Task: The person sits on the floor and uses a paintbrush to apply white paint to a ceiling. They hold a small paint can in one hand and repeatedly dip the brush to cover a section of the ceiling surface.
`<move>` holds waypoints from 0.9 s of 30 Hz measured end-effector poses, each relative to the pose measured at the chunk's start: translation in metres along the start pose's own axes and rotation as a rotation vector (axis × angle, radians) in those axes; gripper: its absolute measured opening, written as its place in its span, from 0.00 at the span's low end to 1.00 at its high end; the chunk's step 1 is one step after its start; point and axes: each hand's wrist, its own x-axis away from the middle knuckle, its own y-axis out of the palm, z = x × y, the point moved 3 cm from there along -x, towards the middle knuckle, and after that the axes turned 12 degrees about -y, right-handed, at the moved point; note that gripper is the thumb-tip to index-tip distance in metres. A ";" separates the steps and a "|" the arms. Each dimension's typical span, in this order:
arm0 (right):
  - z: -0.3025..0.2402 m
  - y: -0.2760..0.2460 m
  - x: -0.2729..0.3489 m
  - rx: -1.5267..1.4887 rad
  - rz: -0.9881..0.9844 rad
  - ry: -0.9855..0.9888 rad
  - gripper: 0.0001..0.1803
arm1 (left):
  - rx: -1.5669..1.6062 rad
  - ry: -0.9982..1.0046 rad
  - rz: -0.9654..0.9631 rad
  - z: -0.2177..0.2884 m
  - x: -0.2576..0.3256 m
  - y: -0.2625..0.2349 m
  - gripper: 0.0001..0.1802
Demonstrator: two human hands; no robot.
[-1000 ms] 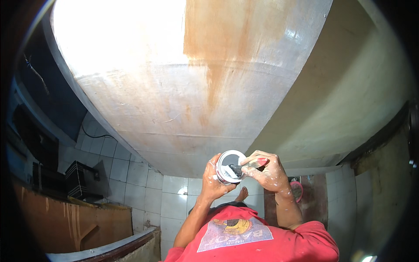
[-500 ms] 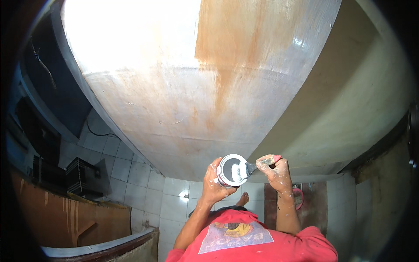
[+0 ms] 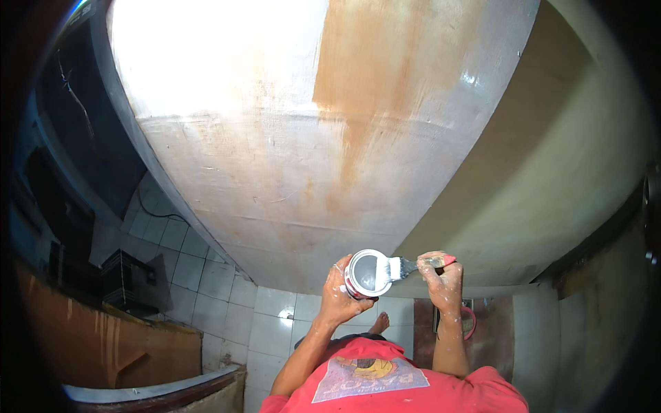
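Observation:
My left hand (image 3: pixel 339 294) is wrapped round a paint can (image 3: pixel 350 282) from its left side and below. White paint coats the rim, and greyish-looking paint (image 3: pixel 366 272) shows inside. In my right hand (image 3: pixel 443 282) is a paintbrush (image 3: pixel 412 267) by its handle, whose end is reddish. The brush lies nearly level, its white-loaded bristles at the can's right rim. White paint spots both hands and the right forearm. In front stands a wall (image 3: pixel 289 165), largely covered in white with an orange-brown patch (image 3: pixel 365 62) at the upper middle.
To the right, a greenish-beige wall (image 3: pixel 544 151) meets the white one at an edge. White tiles (image 3: pixel 274 323) cover the floor, with a dark reddish mat (image 3: pixel 496 330) at right. A brown wooden panel (image 3: pixel 76 337) and a black rack-like object (image 3: pixel 127 279) stand at left.
The brush has moved right, from over the can's opening to its right rim, with my right hand drawn outward. The can has shifted slightly down in the view.

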 end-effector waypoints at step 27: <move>-0.046 -0.010 -0.023 -0.446 0.367 -0.276 0.11 | 0.112 0.083 0.146 0.044 -0.008 -0.010 0.64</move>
